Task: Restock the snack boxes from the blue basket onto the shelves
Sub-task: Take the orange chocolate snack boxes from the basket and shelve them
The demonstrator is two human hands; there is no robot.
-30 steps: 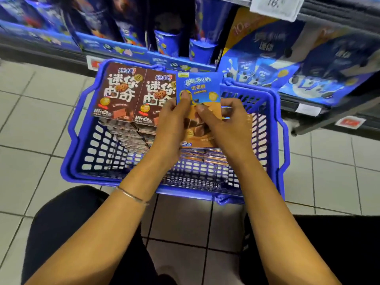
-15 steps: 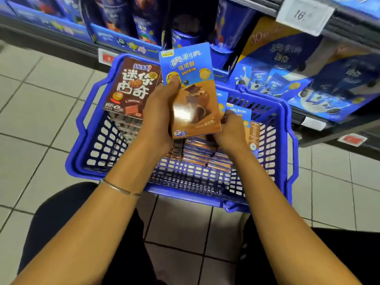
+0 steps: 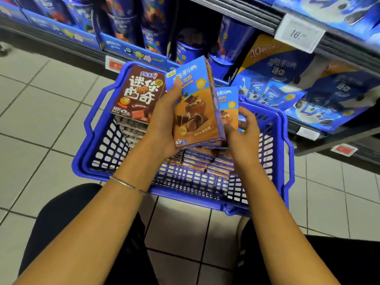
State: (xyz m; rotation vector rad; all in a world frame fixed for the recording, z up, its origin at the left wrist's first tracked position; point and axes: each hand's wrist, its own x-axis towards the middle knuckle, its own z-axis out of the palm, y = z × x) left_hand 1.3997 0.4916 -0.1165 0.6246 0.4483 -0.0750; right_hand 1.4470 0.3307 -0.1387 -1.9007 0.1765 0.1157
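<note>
— What's nearest?
— Knees in dark trousers (image 3: 72, 223) over the tiled floor (image 3: 41, 99), and a thin bracelet (image 3: 127, 185) on the left wrist.
— And the hands?
— Both are above the blue basket (image 3: 79, 164). The left hand (image 3: 162, 120), at 11 o'clock, grips a blue-and-brown snack box (image 3: 195, 103) upright, thumb across its front. The right hand (image 3: 242, 132), at 1 o'clock, curls its fingers at the edge of a second box (image 3: 228, 108) standing in the basket. Whether it grips it, I cannot tell.
— What else is inside?
— Flat stacks (image 3: 205, 161) beneath the hands, and brown boxes (image 3: 139, 93) at 10 o'clock.
— Beyond?
— Shelves (image 3: 257, 19) of blue packs (image 3: 308, 89) from 12 to 2 o'clock, with a price tag (image 3: 298, 34).
</note>
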